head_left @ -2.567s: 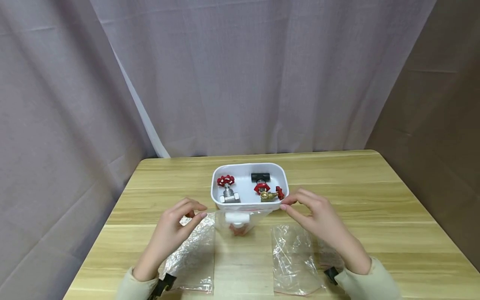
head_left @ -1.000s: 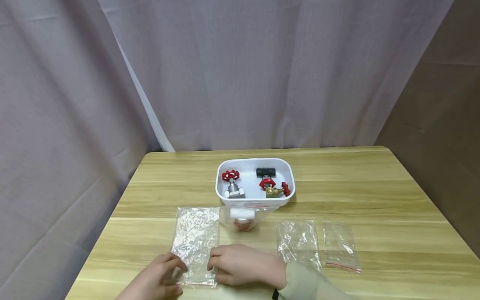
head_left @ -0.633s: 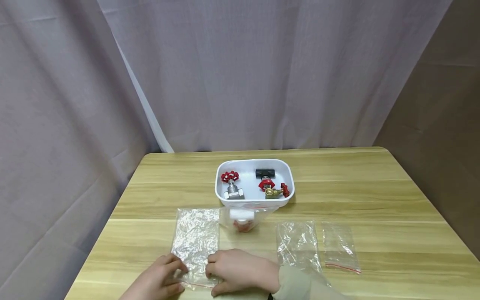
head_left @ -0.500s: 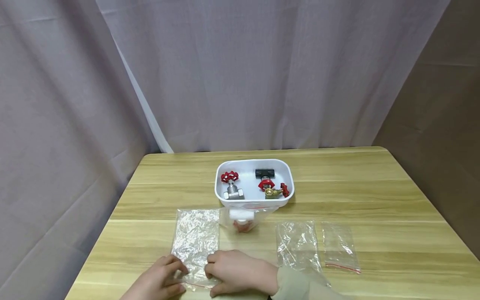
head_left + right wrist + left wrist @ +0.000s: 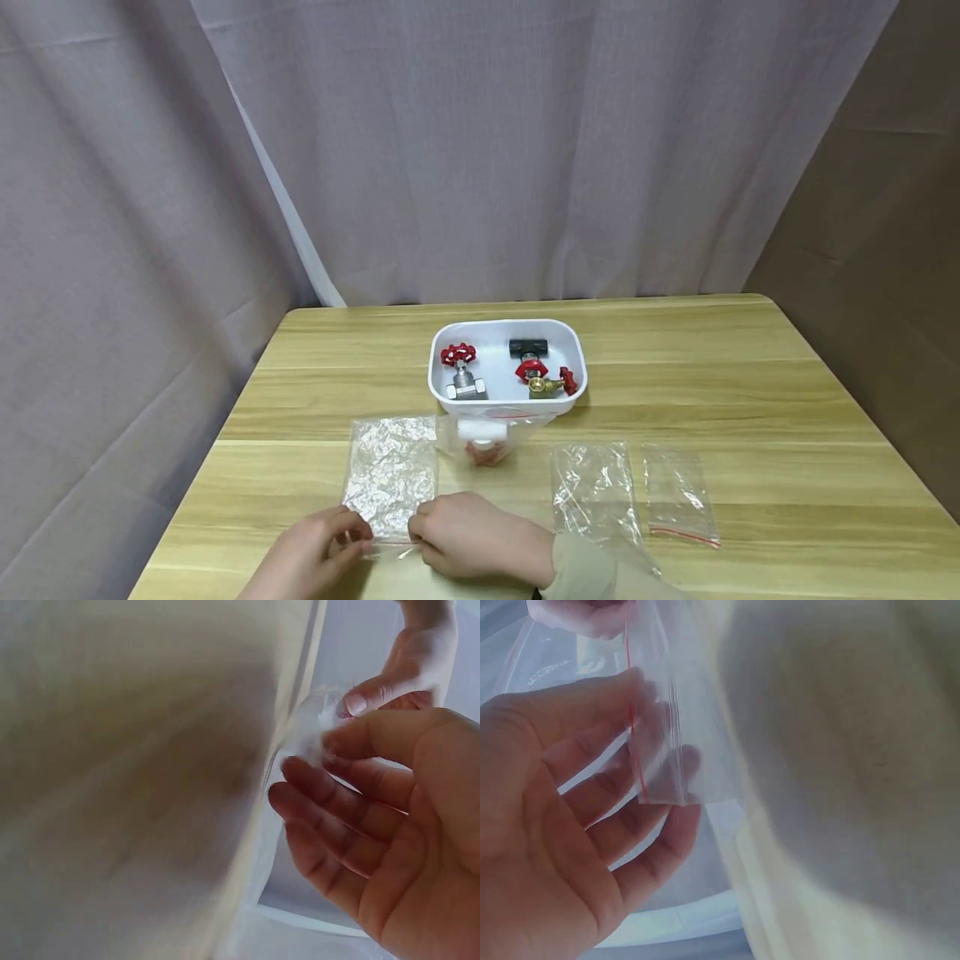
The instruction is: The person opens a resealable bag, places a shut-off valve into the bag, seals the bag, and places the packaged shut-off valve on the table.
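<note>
A clear zip bag (image 5: 392, 475) with a red closure line lies on the table at left, its near edge raised. My left hand (image 5: 311, 550) pinches this edge at its left corner; in the left wrist view the fingers show through the plastic behind the red line (image 5: 633, 720). At the right corner my right hand (image 5: 472, 533) pinches the same edge between thumb and fingers, as the right wrist view also shows. Just beyond the hands, a white valve (image 5: 482, 431) with a red handle sits inside another clear zip bag, against the tray's front.
A white tray (image 5: 506, 323) holds a silver valve (image 5: 465, 386), a black valve (image 5: 528, 348) and a brass valve (image 5: 542, 387), all with red handwheels. Flat at right lie a medium clear bag (image 5: 596, 487) and a small zip bag (image 5: 678, 492). Grey curtains hang behind.
Both hands have left the bag with the white valve and come to the left bag's near edge. Over the last half second that edge has risen and drawn away from me.
</note>
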Demonstrator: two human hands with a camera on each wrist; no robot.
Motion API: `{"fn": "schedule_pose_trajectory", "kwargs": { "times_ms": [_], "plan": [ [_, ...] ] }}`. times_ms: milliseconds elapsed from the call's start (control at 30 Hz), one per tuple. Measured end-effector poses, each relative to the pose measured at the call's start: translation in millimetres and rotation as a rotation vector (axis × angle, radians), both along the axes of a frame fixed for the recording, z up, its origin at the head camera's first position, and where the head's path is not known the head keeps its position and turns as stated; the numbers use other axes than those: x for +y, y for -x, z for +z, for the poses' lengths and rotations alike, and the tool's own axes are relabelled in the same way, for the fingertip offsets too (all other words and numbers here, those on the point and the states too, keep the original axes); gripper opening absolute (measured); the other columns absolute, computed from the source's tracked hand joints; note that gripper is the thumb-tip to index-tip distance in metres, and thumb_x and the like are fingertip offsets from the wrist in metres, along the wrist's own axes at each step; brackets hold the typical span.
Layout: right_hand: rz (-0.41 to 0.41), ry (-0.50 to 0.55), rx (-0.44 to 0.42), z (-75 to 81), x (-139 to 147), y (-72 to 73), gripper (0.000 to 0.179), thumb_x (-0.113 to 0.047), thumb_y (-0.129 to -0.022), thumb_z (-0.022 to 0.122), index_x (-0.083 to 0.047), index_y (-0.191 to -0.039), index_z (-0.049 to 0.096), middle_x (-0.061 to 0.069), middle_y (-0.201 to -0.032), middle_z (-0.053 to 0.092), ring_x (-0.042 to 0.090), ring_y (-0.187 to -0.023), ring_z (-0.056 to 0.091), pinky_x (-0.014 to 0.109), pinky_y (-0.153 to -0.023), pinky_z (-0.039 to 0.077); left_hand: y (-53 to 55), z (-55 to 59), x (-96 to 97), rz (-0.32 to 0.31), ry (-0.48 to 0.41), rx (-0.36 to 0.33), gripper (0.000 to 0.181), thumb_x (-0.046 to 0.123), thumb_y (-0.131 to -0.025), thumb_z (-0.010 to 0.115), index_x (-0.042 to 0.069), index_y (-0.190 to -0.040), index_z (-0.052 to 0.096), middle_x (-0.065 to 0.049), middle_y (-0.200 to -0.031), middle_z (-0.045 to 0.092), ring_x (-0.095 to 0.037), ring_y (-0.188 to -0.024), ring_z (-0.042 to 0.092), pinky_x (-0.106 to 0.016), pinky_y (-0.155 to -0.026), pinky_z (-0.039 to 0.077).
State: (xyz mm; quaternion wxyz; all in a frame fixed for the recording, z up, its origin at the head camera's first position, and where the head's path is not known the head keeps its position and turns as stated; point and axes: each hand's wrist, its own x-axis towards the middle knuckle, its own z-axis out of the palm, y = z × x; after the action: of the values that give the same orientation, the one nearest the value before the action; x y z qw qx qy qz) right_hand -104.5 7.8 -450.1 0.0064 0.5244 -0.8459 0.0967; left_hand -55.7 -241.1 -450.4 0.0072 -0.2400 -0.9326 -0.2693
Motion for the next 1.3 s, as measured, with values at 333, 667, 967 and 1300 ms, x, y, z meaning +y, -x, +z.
{"fn": "schedule_pose_trajectory", "kwargs": {
  "times_ms": [333,667,967,1300],
  "plan": [
    [-0.126,0.195,0.055,19.0,0.6,19.2,0.008,-0.016,-0.091,0.065,-0.018,-0.096,0.071,-0.01,-0.086,0.065,0.002,-0.07,0.058,0.018,-0.063,0.047,19.6,22.0,12.7,0.006,-0.067,0.12,0.015,0.009,-0.085,0.079,0.022,-0.085,0.071,0.02,-0.081,0.059,0.006,-0.069,0.05,-0.021,-0.058,0.047],
    [-0.178,0.447,0.067,41.4,1.1,34.5,0.015,-0.016,-0.095,0.067,-0.016,-0.109,0.072,-0.004,-0.105,0.069,0.01,-0.097,0.065,0.022,-0.082,0.053,37.4,61.7,17.4,0.147,-0.069,0.282,0.027,0.002,-0.082,0.081,0.025,-0.083,0.067,0.023,-0.075,0.05,0.006,-0.065,0.047,-0.02,-0.056,0.046],
    [-0.11,0.569,0.175,48.0,-0.2,36.1,0.026,-0.023,-0.093,0.072,-0.015,-0.117,0.07,0.0,-0.12,0.065,0.014,-0.115,0.06,0.025,-0.1,0.047,46.6,81.1,14.7,0.157,-0.076,0.393,0.021,0.001,-0.084,0.078,0.02,-0.086,0.069,0.02,-0.073,0.051,0.003,-0.065,0.048,-0.02,-0.056,0.046],
    [-0.041,0.536,0.349,50.7,-6.8,35.0,0.017,-0.019,-0.092,0.072,-0.016,-0.109,0.073,-0.005,-0.107,0.069,0.013,-0.107,0.062,0.025,-0.098,0.046,51.6,83.6,21.8,0.126,-0.117,0.386,0.019,0.001,-0.086,0.076,0.019,-0.087,0.07,0.019,-0.074,0.052,0.003,-0.065,0.049,-0.02,-0.055,0.046]
  ]
}}
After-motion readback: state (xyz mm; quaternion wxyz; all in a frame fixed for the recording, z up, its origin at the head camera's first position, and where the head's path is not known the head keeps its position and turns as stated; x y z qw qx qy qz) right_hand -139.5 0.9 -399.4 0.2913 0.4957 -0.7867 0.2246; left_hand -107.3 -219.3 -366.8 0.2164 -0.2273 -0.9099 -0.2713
